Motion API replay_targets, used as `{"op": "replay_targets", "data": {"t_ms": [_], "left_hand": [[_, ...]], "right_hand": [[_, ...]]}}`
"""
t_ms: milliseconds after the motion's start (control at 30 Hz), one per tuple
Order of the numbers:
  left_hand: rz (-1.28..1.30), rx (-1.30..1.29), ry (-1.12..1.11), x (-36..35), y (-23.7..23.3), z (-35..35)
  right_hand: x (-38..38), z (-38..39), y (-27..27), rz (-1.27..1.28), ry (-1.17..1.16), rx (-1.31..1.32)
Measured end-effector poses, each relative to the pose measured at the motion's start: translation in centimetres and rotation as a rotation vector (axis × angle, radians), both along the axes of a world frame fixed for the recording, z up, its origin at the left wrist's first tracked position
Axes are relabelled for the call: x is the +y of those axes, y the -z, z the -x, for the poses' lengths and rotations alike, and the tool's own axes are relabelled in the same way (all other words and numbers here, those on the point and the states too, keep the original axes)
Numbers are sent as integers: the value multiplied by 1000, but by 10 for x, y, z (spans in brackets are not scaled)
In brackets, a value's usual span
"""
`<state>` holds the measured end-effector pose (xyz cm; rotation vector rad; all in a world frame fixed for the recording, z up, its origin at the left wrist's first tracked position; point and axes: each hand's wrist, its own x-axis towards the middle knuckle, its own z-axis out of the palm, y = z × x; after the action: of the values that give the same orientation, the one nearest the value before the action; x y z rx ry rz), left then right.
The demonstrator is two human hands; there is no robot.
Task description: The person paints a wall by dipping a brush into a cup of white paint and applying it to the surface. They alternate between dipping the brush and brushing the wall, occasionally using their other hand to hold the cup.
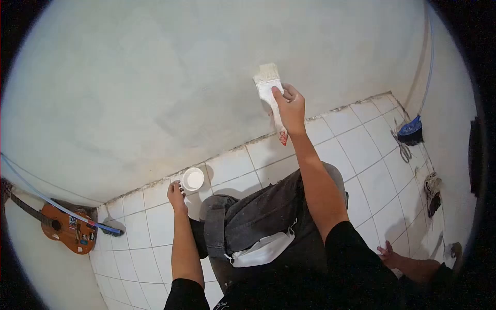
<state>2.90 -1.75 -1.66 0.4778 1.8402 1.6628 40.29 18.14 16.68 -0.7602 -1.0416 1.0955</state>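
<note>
My right hand (290,108) grips a paintbrush (268,87) by its white, paint-covered handle. The pale bristles point up against the grey-white wall (155,77), and the handle's red-marked tip hangs below my wrist. Low at the left, my left hand (176,197) has its fingers curled at the side of a small white cup (193,179), close to the foot of the wall. The cup's opening faces me, with something whitish inside. Whether it rests on the floor is hard to tell.
White floor tiles (237,168) meet the wall along a rough edge. A guitar (70,227) and a blue-handled broom (106,227) lean at the left. Right: another broom (412,130), scissors (403,149), a cloth (432,194) and another person's hand (390,256). A face mask (263,250) lies on my lap.
</note>
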Motion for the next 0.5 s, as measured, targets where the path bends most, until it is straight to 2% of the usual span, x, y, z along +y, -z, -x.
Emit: {"op": "replay_targets", "data": {"t_ms": [100,167,267,333,400,433,467,500], "left_hand": [[5,18,-7,0,-5,-3],[18,23,-9,0,-6,-3],[15,20,-8,-2,-4,-3],[-11,13,-13,-2,-5,-2],[-10,15,-14,-4,-5,-2],[-15,13,-13,-5,-5,-2],[-11,9,-22,-5,-6,-2],[-7,5,-30,-4,-6,-2]], "right_hand": [[-5,5,-3,-38,70,-42],[-11,6,-3,-44,193,-360],[-1,5,21,19,234,-461],[-8,-3,10,82,239,-626],[-11,-6,13,151,222,-648],[-9,-10,20,228,205,-670],[23,-15,73,88,292,-764],[23,-20,73,84,295,-764]]}}
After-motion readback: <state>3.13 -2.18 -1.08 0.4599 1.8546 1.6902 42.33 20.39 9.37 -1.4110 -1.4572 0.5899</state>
